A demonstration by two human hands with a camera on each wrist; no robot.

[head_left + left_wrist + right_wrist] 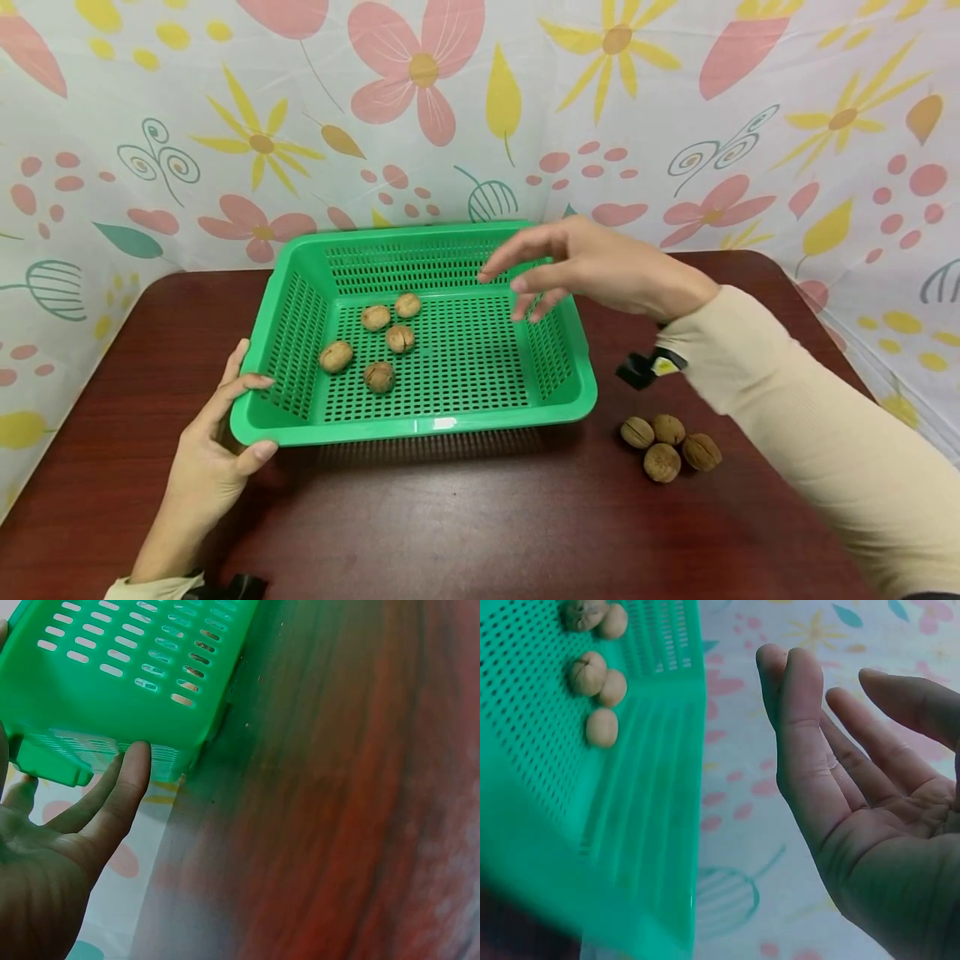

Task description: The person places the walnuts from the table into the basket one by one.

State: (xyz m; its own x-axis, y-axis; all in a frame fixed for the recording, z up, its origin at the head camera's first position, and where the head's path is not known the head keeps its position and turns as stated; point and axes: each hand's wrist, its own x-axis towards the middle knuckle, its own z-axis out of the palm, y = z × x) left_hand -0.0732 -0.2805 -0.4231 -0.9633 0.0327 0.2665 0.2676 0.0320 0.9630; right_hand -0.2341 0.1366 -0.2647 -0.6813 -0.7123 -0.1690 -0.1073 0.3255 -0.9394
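A green plastic basket [420, 429] with slotted walls stands on the table. Several walnuts [378, 377] lie on the left part of its floor. My left hand [206, 475] holds the basket's front left corner, thumb at the front rim and fingers along the left side; the left wrist view shows fingers [124, 791] against the outer wall. Over the basket's right end hovers my right hand [592, 265], its fingers loosely bent and apart, with nothing in them. In the right wrist view its palm and fingers [802, 727] are bare.
To the right of the basket, several more walnuts [662, 462] sit in a cluster on the dark red-brown table [450, 525], below the right forearm. A white cloth [465, 108] printed with flowers hangs behind the table.
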